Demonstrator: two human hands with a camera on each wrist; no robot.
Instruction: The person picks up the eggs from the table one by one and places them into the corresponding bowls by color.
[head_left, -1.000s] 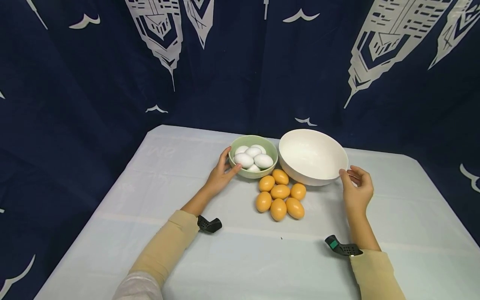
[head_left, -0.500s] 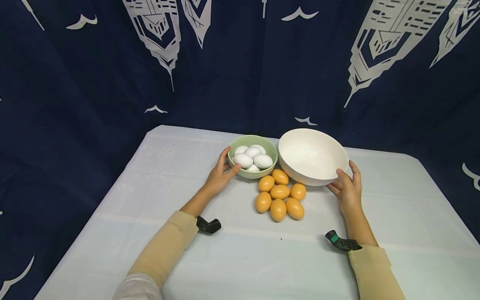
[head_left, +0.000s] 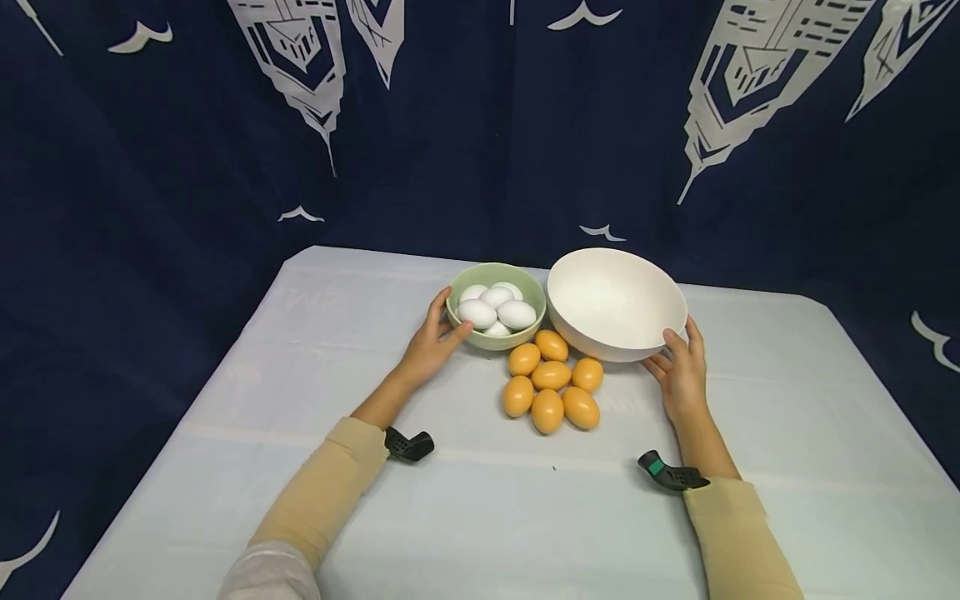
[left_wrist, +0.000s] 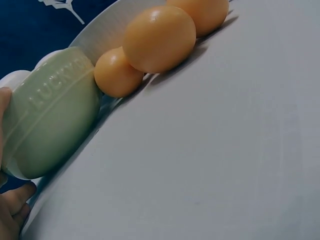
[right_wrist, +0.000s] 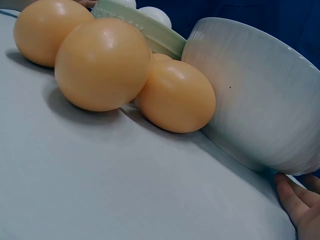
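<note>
Wrist-view left hand (left_wrist: 11, 210) cropped at eight o'clock, right hand (right_wrist: 302, 204) at four, head-view speck (head_left: 554, 468) at five unidentifiably small

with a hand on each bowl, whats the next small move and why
Perhaps move the right-hand grip from the large round white bowl to the nearest glossy orange egg: seven lie loose in front, the white bowl's inside looks empty, and the small round green bowl already holds glossy white eggs.
</note>
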